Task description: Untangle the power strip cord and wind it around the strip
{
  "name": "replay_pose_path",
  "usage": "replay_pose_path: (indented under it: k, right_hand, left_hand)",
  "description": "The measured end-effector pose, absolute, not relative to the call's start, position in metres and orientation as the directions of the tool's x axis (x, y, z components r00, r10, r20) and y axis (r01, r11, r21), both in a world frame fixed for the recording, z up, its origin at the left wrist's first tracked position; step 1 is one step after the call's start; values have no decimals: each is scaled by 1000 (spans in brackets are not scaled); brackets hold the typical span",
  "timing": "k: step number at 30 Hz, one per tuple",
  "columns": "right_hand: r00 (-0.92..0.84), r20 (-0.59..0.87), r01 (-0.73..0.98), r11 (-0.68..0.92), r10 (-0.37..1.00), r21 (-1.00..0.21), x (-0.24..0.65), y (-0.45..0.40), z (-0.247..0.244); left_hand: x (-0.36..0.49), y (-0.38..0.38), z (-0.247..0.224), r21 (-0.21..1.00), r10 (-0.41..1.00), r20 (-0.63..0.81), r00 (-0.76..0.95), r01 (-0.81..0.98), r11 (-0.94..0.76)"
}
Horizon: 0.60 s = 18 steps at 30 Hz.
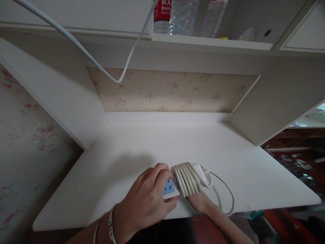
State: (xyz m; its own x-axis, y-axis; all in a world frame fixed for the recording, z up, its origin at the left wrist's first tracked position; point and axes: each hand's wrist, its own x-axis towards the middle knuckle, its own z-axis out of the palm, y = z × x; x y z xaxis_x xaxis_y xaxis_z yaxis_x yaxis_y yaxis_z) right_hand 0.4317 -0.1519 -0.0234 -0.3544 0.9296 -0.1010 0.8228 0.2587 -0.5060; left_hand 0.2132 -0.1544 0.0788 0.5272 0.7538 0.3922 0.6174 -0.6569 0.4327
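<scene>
A white power strip (169, 188) with blue socket faces is above the front part of the white desk. My left hand (154, 189) is closed around its left end, thumb at the near side and fingers over the top. Cream-coloured cable (186, 179) is wound in several turns round the strip's middle. At the right end a white plug-like piece (201, 174) lies against the turns, and a loose cable loop (231, 193) hangs off to the right. My right hand (199, 201) reaches under the wound cable from the near right; its fingers are hidden behind the cable and strip.
The white desk (142, 135) has side panels at left and right and an overhead shelf (210, 39) with clear plastic bottles (182, 17). A white cord (101, 69) hangs across the upper left. Blurred items lie beyond the desk's right edge.
</scene>
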Motion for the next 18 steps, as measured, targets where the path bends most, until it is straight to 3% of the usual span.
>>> replay_pose_path:
  k: [4,11,14,18]
  right_hand:
    - [-261,-112,883,190,959,-430,423,-159,-11]
    - [-316,123,944,325,941,-60,414,-168,32]
    - [-425,253,903,424,869,60,416,-158,48]
    - [-590,360,796,594,723,113,418,-137,64]
  left_hand:
    - [219,-140,67,350,760,446,474,689,-635]
    - [231,-124,39,223,806,378,456,800,-557]
    - [235,-127,35,218,804,319,502,787,-577]
    - [239,-134,30,196,761,241,603,737,-646]
